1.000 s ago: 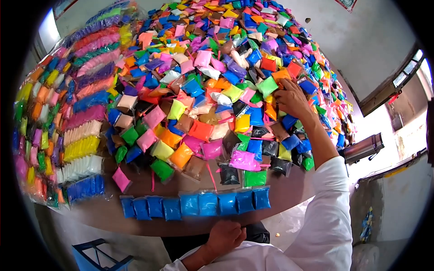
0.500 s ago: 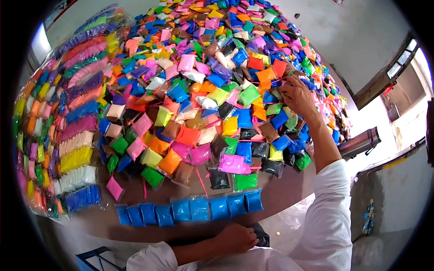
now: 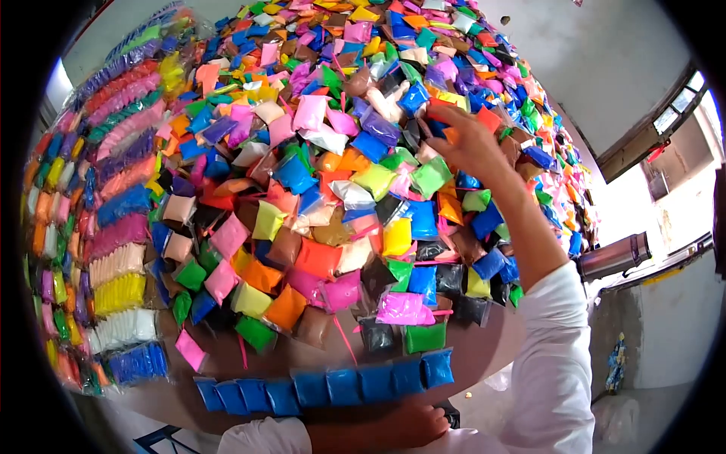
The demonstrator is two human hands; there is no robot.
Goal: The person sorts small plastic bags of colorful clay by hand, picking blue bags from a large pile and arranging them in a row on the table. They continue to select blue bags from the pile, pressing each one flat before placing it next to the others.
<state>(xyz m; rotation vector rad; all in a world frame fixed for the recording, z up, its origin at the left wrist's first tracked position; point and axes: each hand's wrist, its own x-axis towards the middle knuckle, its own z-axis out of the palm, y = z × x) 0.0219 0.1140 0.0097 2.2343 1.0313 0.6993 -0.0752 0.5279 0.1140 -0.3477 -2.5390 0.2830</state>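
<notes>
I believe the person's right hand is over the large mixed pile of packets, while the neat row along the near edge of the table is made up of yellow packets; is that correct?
Not quite: the packets in the neat row are blue, as the head view shows. The right hand is indeed over the large mixed pile.

A metallic cylinder (image 3: 616,257) gleams at right below a dark-framed window (image 3: 675,107), near a pale wall (image 3: 624,79), clear plastic (image 3: 497,379) on the floor (image 3: 480,412)

Bright light (image 3: 631,219) fills the window (image 3: 665,121) at right; a pale wall (image 3: 597,60) stands beyond the brown tabletop (image 3: 497,333), floor (image 3: 478,412) below
</notes>
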